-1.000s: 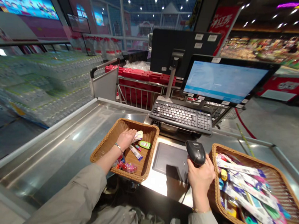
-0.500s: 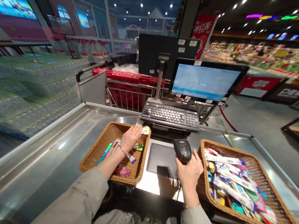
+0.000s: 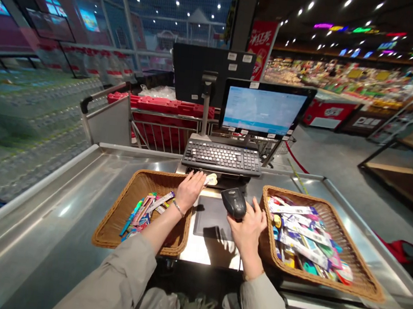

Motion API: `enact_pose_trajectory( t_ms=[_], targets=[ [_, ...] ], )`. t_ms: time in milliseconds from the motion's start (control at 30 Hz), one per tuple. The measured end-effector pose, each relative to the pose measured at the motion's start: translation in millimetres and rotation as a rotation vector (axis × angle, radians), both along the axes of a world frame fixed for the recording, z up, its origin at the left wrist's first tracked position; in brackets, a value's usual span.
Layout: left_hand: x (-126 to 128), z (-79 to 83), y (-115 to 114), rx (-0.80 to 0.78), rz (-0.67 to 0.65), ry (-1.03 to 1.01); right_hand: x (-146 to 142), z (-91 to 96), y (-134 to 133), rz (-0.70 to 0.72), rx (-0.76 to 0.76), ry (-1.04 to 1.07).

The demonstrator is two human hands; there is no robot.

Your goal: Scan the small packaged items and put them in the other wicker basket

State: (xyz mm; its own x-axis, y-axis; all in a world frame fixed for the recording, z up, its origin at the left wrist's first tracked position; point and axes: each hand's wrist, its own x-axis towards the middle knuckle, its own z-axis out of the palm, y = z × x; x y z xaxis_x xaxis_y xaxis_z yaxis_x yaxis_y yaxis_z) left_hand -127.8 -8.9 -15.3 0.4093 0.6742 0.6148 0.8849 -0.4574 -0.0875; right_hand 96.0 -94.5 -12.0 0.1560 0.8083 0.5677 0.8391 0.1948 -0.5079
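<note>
In my left hand (image 3: 189,192) is a small pale yellow and white packaged item (image 3: 211,179), its exact kind unclear. That hand is closed on it above the right rim of the left wicker basket (image 3: 110,223), where colourful slim packages (image 3: 145,210) lie. My right hand (image 3: 249,230) grips a black barcode scanner (image 3: 234,202), its head tilted toward the left hand. Just right of it stands the right wicker basket (image 3: 358,239), with a pile of white, purple and multicoloured packages (image 3: 304,236) inside.
A keyboard (image 3: 223,156) and a lit monitor (image 3: 264,110) stand behind the hands. Between the baskets, a dark flat pad (image 3: 212,216) is set in the metal counter (image 3: 53,237). A metal cart (image 3: 107,114) is beyond the counter.
My left hand has moved right with the packaged item, from over the left basket to its right rim. The scanner's head has come closer to that item. The view has turned slightly right.
</note>
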Motion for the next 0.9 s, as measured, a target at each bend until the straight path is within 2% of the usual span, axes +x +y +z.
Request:
enact_pose_trajectory(
  t_ms=[300,467,667,900],
  targets=[
    [21.5,-1.2,0.4,0.033,-0.06,-0.006,-0.6,1.9,-0.6,0.025,0.009,-0.033],
    [26.6,0.5,0.4,0.084,-0.075,0.003,-0.9,3.9,-1.2,0.032,0.001,-0.038],
    [30.3,2.0,1.8,0.036,-0.087,-0.008,0.8,4.8,-2.4,0.039,-0.016,-0.037],
    [36.1,6.6,3.4,0.053,-0.096,-0.006,4.3,4.8,-3.2,0.045,-0.004,-0.037]
  ],
)
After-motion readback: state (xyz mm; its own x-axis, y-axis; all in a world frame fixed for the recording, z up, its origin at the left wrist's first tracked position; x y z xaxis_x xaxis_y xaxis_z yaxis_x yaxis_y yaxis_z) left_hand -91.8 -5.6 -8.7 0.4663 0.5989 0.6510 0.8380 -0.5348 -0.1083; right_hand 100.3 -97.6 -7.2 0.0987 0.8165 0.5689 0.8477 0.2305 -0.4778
